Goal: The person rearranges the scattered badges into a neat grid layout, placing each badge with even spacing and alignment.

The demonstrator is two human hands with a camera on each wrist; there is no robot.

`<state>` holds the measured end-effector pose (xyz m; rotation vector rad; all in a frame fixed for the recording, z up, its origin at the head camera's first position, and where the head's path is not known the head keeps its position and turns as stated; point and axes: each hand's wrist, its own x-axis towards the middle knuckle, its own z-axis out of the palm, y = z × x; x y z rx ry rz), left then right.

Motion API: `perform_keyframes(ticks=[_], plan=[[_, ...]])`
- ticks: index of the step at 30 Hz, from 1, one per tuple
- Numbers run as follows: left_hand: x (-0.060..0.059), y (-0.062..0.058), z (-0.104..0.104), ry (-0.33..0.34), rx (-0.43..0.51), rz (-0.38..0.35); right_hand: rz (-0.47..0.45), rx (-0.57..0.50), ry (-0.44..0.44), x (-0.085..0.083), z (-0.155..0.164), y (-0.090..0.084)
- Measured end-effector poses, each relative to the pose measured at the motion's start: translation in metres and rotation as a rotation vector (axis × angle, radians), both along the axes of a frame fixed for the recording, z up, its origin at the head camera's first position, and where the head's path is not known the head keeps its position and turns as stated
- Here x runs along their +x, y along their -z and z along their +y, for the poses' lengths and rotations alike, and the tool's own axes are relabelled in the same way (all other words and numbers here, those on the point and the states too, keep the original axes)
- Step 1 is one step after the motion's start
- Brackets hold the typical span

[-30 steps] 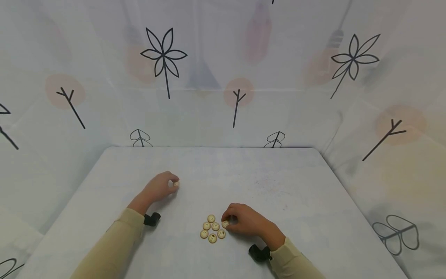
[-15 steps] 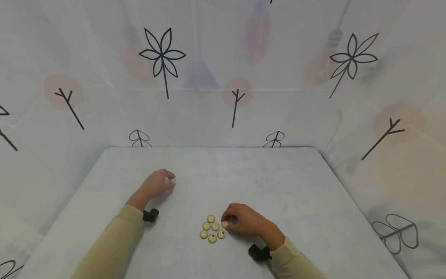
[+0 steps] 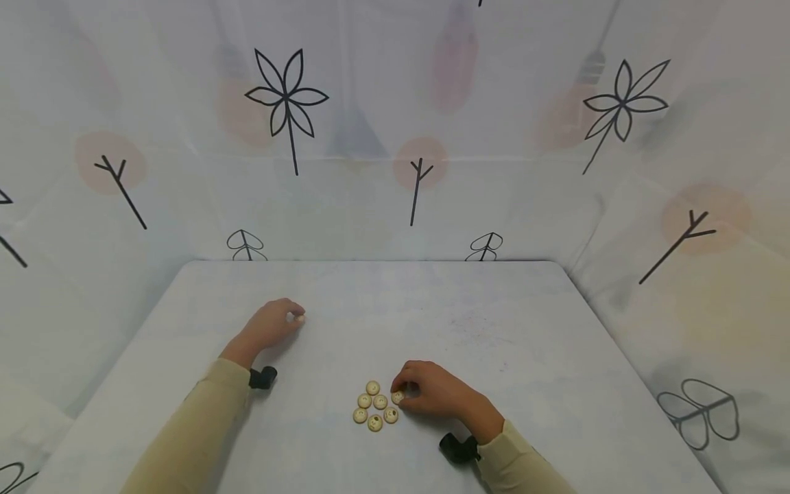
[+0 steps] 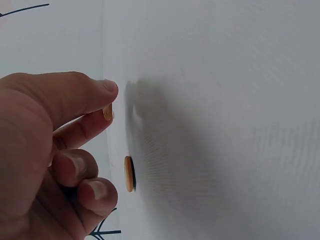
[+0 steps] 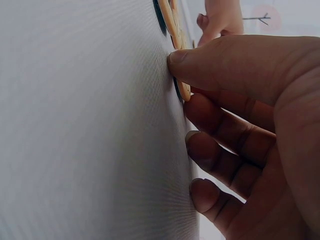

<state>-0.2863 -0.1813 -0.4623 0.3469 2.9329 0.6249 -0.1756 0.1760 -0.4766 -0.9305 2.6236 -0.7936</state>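
Observation:
Pale wooden buttons lie in a loose cluster on the white table, one of them a button [image 3: 374, 422] at the near side. My left hand [image 3: 265, 328] hovers over the table's left part and pinches a wooden button [image 4: 107, 112] between thumb and index finger; the fingers mostly cover it. Below that hand a second button [image 4: 129, 174] lies on the table, seen in the left wrist view alone. At the cluster's right edge, my right hand [image 3: 439, 391] pinches another button [image 5: 183, 91] at the tabletop with thumb and index finger, its other fingers curled.
The white table [image 3: 531, 384] reaches back to a pale curtain [image 3: 370, 199] printed with dark plant outlines, which also hangs at both sides. A black wrist mount [image 3: 263, 378] sits under the left wrist, another black mount [image 3: 459, 448] under the right.
My left hand has moved left and slightly farther away with its button, which the fingers now cover more in the head view. The right hand stays at the cluster's edge.

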Motion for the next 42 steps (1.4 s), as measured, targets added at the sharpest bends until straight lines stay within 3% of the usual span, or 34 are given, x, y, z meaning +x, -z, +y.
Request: perform_keyframes(ticks=[12,26,42], plan=[[-0.0045,-0.0002,-0.001,-0.044,-0.03,0.003,0.012,0.001,0.003,0.0003,-0.0005,0.0017],[-0.006,0.0042,-0.0055,-0.088,0.006,0.008,0.019,-0.006,0.0,0.0013,-0.001,0.0008],[-0.0098,0.0033,-0.0035,-0.095,0.0,-0.008,0.026,-0.003,-0.007,-0.0006,-0.0001,0.0018]])
